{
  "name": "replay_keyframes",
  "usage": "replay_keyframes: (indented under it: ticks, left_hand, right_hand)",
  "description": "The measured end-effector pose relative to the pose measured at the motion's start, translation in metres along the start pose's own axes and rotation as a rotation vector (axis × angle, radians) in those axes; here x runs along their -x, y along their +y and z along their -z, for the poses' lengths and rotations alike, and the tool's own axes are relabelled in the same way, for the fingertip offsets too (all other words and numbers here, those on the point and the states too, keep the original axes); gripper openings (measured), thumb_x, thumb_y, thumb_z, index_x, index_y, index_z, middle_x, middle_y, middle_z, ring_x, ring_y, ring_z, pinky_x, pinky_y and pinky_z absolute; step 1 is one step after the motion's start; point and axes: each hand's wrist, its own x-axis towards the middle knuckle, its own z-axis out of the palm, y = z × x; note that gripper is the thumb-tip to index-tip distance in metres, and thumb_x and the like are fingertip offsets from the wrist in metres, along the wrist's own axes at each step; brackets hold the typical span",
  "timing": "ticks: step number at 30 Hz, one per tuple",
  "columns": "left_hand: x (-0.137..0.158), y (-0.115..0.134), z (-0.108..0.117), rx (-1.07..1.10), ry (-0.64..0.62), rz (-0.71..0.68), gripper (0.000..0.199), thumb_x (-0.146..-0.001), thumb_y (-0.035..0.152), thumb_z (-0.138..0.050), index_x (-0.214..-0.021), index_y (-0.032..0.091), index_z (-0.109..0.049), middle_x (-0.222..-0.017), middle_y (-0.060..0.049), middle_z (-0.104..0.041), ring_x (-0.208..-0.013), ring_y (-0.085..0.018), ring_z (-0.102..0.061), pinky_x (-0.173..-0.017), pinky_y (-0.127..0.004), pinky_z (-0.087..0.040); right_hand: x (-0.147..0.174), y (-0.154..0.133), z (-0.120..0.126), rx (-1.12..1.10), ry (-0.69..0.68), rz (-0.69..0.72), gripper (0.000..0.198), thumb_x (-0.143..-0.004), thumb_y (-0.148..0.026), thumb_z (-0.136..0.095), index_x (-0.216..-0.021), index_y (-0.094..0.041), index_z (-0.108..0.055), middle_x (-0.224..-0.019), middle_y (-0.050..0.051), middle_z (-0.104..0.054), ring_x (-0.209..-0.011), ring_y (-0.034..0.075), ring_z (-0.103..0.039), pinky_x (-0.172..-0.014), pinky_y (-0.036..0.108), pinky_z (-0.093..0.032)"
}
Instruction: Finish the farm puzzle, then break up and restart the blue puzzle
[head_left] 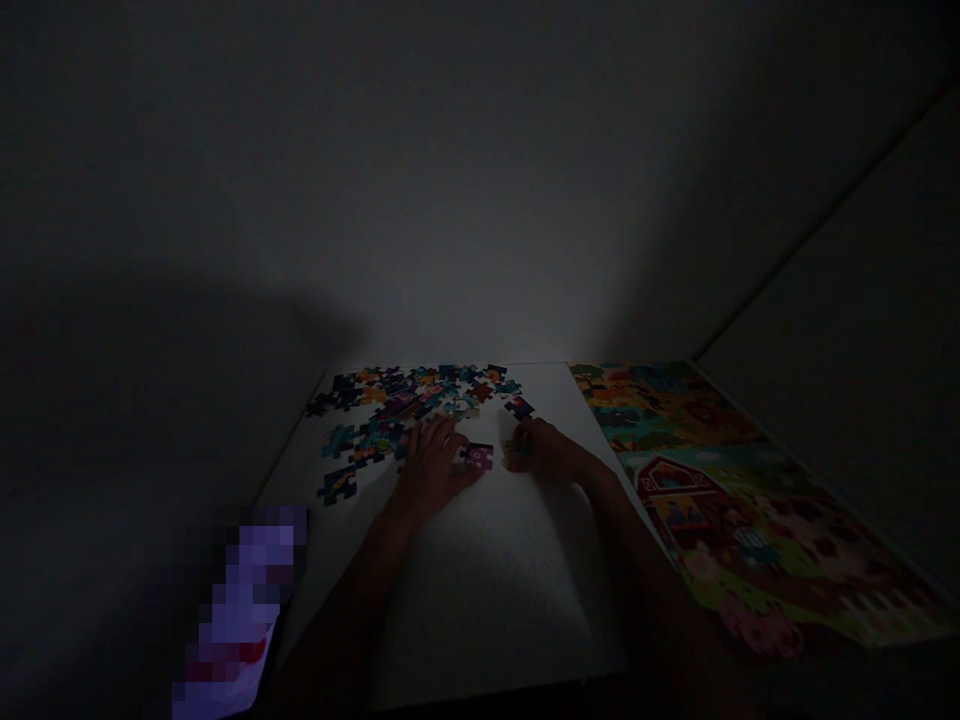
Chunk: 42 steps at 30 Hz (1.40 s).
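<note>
On the white tabletop, my left hand (431, 470) lies low, with its thumb and index finger at the edges of a purple puzzle piece (480, 458). Its other fingers reach toward the loose pieces. My right hand (553, 452) is closed, its fingers bent down around a dim orange-green puzzle piece (514, 458), partly hidden by the fingers. Just beyond the right hand sits a dark puzzle piece (519, 407). Many loose puzzle pieces (405, 400) in teal, orange and purple spread across the back left.
To the right, a colourful farm picture sheet (697, 500) with a red barn covers the table (480, 620). A lit, pixelated screen (247, 600) stands at the lower left. A pale wall (480, 200) rises behind the table. The scene is dark.
</note>
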Motion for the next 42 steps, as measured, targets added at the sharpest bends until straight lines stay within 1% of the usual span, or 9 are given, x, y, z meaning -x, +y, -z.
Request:
replay_keyframes:
  ticks: [3, 7, 15, 18, 21, 24, 29, 35, 42]
  left_hand:
    - [0.001, -0.003, -0.005, 0.025, -0.013, 0.002, 0.047, -0.085, 0.047, -0.065, -0.125, 0.022, -0.06, -0.147, -0.013, -0.048, -0.142, -0.033, -0.033, -0.117, -0.06, -0.015]
    - [-0.002, -0.004, -0.007, 0.063, -0.008, -0.007, 0.029, -0.088, 0.041, -0.063, -0.111, 0.022, -0.063, -0.141, -0.011, -0.052, -0.139, -0.031, -0.036, -0.116, -0.059, -0.017]
    - [-0.011, 0.008, 0.004, 0.37, 0.08, 0.179, 0.012, -0.083, 0.029, -0.066, -0.089, 0.021, -0.06, -0.097, -0.006, -0.066, -0.105, -0.028, -0.06, -0.097, -0.045, -0.045]
    - [-0.011, 0.014, 0.003, 0.452, 0.082, 0.226, 0.015, -0.092, 0.028, -0.053, -0.102, 0.021, -0.06, -0.089, -0.003, -0.069, -0.083, -0.021, -0.067, -0.079, -0.035, -0.052]
    - [-0.011, 0.018, -0.001, 0.527, 0.075, 0.221, 0.027, -0.094, 0.025, -0.046, -0.117, 0.021, -0.059, -0.101, -0.003, -0.073, -0.086, -0.018, -0.069, -0.077, -0.029, -0.054]
    - [-0.01, 0.019, -0.003, 0.571, 0.064, 0.186, 0.033, -0.093, 0.022, -0.044, -0.12, 0.021, -0.062, -0.112, -0.005, -0.072, -0.098, -0.019, -0.069, -0.085, -0.03, -0.053]
    - [-0.008, 0.013, -0.008, 0.603, 0.014, 0.201, 0.038, -0.09, 0.028, -0.048, -0.123, 0.021, -0.064, -0.101, -0.004, -0.074, -0.081, -0.019, -0.069, -0.077, -0.031, -0.056]
    - [-0.007, 0.015, -0.014, 0.565, 0.03, 0.149, 0.037, -0.086, 0.017, -0.046, -0.116, 0.022, -0.068, -0.112, -0.005, -0.071, -0.099, -0.018, -0.067, -0.092, -0.032, -0.053]
    - [-0.005, 0.023, -0.01, 0.51, 0.029, 0.12, 0.039, -0.087, 0.015, -0.046, -0.12, 0.023, -0.066, -0.113, -0.007, -0.067, -0.109, -0.021, -0.062, -0.099, -0.038, -0.049]
  right_hand:
    - [0.001, 0.005, 0.005, -0.029, 0.026, -0.027, 0.033, -0.067, -0.038, -0.078, -0.085, -0.017, -0.062, -0.09, 0.007, -0.062, -0.08, 0.02, -0.055, -0.069, 0.03, -0.044]
    - [-0.001, 0.008, 0.007, -0.28, 0.01, -0.007, 0.028, -0.072, -0.042, -0.072, -0.075, -0.018, -0.057, -0.071, 0.0, -0.058, -0.065, 0.014, -0.05, -0.057, 0.026, -0.038]
    - [-0.009, 0.003, 0.001, -0.815, -0.076, -0.002, 0.039, -0.065, -0.045, -0.078, -0.086, -0.017, -0.061, -0.074, -0.001, -0.062, -0.063, 0.012, -0.056, -0.056, 0.025, -0.044]
    - [-0.012, 0.002, -0.005, -0.862, -0.099, 0.009, 0.037, -0.065, -0.041, -0.079, -0.089, -0.017, -0.062, -0.079, 0.0, -0.064, -0.067, 0.014, -0.06, -0.059, 0.026, -0.047]
    - [-0.015, -0.005, -0.016, -0.866, -0.081, 0.034, 0.035, -0.066, -0.04, -0.078, -0.087, -0.017, -0.062, -0.075, -0.001, -0.063, -0.063, 0.012, -0.058, -0.059, 0.026, -0.047]
    - [-0.015, -0.016, -0.028, -0.842, 0.018, 0.051, 0.032, -0.069, -0.041, -0.075, -0.084, -0.018, -0.059, -0.069, -0.003, -0.059, -0.056, 0.01, -0.052, -0.054, 0.024, -0.042]
    - [-0.019, -0.016, -0.03, -0.684, 0.06, 0.036, 0.037, -0.072, -0.053, -0.072, -0.08, -0.02, -0.057, -0.062, -0.004, -0.056, -0.056, 0.012, -0.05, -0.055, 0.026, -0.041]
    - [-0.031, 0.022, -0.015, -0.112, 0.653, -0.111, 0.043, -0.082, -0.054, -0.063, -0.105, -0.017, -0.064, -0.116, 0.016, -0.062, -0.113, 0.03, -0.053, -0.098, 0.046, -0.04]
    - [-0.031, 0.025, -0.022, 0.059, 0.459, -0.227, 0.039, -0.077, -0.037, -0.071, -0.113, -0.025, -0.064, -0.138, 0.012, -0.051, -0.134, 0.034, -0.039, -0.107, 0.054, -0.029]
